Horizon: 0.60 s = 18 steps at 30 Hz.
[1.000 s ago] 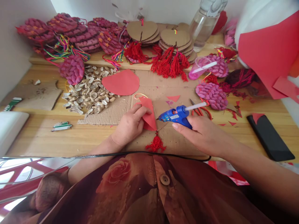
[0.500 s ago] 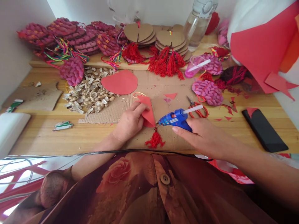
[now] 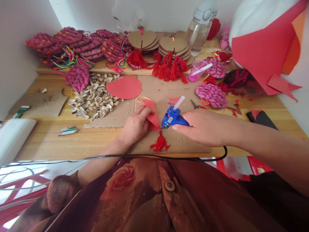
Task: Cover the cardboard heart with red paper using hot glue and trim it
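Between its closed fingers my left hand [image 3: 135,127] pinches a piece of red paper [image 3: 152,114], folded back over a cardboard disc that is partly hidden. A red yarn tassel [image 3: 160,143] hangs from the near end of this piece, and a yellow loop [image 3: 143,98] shows at its far end. My right hand [image 3: 202,126] is wrapped around a blue hot glue gun [image 3: 172,117] with a white glue stick [image 3: 178,103] in its back. Its nozzle points down by the paper's lower edge, close to the tassel's top; contact cannot be made out.
Peanut shells [image 3: 96,96] and a red paper round [image 3: 125,87] lie beyond my left hand. Scissors [image 3: 196,104], partly covered, and a pink braided disc [image 3: 212,95] are beyond my right. Cardboard discs [image 3: 142,38] and a water bottle [image 3: 198,32] stand behind. A black cable [image 3: 145,156] runs along the front edge.
My right hand has moved left and tipped the glue gun steeper, nozzle down by the paper's edge. My forearm now covers more of the scissors and phone. The left hand keeps its hold.
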Motion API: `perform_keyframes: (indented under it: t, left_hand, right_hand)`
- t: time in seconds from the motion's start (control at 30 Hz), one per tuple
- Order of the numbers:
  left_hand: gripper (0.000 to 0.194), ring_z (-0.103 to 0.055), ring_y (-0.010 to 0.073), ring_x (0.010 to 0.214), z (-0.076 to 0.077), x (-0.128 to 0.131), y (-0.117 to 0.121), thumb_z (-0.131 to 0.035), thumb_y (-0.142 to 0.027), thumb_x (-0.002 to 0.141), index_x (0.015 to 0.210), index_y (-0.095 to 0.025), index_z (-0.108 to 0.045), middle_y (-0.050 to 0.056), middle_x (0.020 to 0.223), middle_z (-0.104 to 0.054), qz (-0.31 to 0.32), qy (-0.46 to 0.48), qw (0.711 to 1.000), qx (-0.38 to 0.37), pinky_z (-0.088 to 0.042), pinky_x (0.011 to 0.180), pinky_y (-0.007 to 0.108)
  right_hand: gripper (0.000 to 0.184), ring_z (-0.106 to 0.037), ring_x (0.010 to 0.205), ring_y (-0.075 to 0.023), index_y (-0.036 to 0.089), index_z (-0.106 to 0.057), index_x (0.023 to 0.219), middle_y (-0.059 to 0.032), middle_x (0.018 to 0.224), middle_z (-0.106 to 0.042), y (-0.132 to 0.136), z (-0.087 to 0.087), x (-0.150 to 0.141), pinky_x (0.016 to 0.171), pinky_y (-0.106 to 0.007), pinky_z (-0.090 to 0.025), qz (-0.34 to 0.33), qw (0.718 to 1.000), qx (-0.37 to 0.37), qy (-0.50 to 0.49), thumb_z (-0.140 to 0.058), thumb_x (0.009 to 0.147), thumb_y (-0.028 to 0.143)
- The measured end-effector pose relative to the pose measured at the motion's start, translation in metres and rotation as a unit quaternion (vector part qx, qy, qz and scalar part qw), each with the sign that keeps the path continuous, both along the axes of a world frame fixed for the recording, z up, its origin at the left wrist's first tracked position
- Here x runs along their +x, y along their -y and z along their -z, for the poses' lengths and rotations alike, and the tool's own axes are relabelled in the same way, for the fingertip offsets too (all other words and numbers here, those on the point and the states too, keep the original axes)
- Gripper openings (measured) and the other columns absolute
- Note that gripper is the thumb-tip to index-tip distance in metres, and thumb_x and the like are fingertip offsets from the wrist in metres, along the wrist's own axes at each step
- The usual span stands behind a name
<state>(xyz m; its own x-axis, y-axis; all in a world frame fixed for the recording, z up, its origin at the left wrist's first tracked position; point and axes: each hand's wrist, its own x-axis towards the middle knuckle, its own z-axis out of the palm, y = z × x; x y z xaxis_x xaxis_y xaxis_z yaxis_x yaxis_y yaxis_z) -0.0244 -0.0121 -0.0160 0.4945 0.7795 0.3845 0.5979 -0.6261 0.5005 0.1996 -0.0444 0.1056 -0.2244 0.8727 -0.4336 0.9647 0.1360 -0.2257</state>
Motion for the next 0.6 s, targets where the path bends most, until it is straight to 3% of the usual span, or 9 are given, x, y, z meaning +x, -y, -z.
perform_keyframes:
  t: [0.2,0.3,0.4,0.47,0.53,0.6]
  left_hand:
    - [0.034,-0.066,0.0205,0.1,0.001,0.001,0.001,-0.042,-0.003,0.087,0.11,-0.019,-0.06,0.007,0.108,-0.066,0.005,-0.016,1.0,0.007,-0.055,0.088,0.033]
    - [0.037,-0.067,0.0211,0.101,0.003,0.001,0.001,-0.042,-0.003,0.087,0.116,-0.018,-0.059,0.008,0.11,-0.067,-0.001,-0.035,0.999,0.008,-0.056,0.087,0.033]
    - [0.052,-0.068,0.0201,0.106,0.005,0.001,0.002,-0.045,-0.005,0.088,0.138,-0.019,-0.047,0.01,0.125,-0.066,-0.012,-0.022,1.0,-0.001,-0.056,0.09,0.033]
    - [0.07,-0.068,0.0196,0.109,0.006,0.002,0.003,-0.049,-0.01,0.091,0.155,-0.02,-0.025,0.012,0.136,-0.063,-0.013,-0.009,1.0,-0.012,-0.057,0.091,0.032]
    - [0.085,-0.067,0.0211,0.114,0.005,0.005,0.005,-0.056,-0.018,0.093,0.161,-0.018,-0.005,0.013,0.14,-0.062,-0.015,-0.024,0.999,-0.02,-0.058,0.091,0.033]
    - [0.085,-0.062,0.0255,0.123,0.001,0.009,0.008,-0.059,-0.025,0.095,0.162,-0.015,-0.008,0.014,0.139,-0.064,-0.022,-0.083,0.996,-0.017,-0.059,0.089,0.036]
  right_hand:
    - [0.036,-0.037,0.047,-0.0126,0.02,-0.059,0.059,-0.0022,0.053,-0.051,-0.007,-0.008,-0.001,0.053,-0.031,-0.025,-0.013,1.0,0.014,-0.006,-0.067,0.084,0.045]
    - [0.041,-0.036,0.044,-0.0095,0.02,-0.055,0.056,0.0003,0.05,-0.048,-0.001,-0.012,0.02,0.051,-0.03,-0.024,0.034,0.998,0.018,-0.044,-0.07,0.083,0.047]
    - [0.041,-0.042,0.041,-0.0073,0.02,-0.061,0.07,0.0026,0.054,-0.051,0.01,-0.007,0.05,0.047,-0.027,-0.026,0.122,0.973,-0.012,-0.195,-0.061,0.089,0.057]
    - [0.042,-0.04,0.035,-0.0075,0.022,-0.063,0.081,0.0051,0.055,-0.051,0.017,0.005,0.065,0.04,-0.026,-0.022,0.224,0.908,-0.042,-0.352,-0.06,0.087,0.064]
    - [0.042,-0.039,0.033,-0.0078,0.023,-0.061,0.083,0.0062,0.056,-0.05,0.022,0.022,0.074,0.036,-0.026,-0.02,0.311,0.81,-0.029,-0.496,-0.061,0.085,0.065]
    - [0.039,-0.039,0.034,-0.0084,0.024,-0.061,0.086,0.0071,0.056,-0.047,0.024,0.041,0.075,0.035,-0.025,-0.019,0.362,0.724,-0.013,-0.587,-0.062,0.085,0.062]
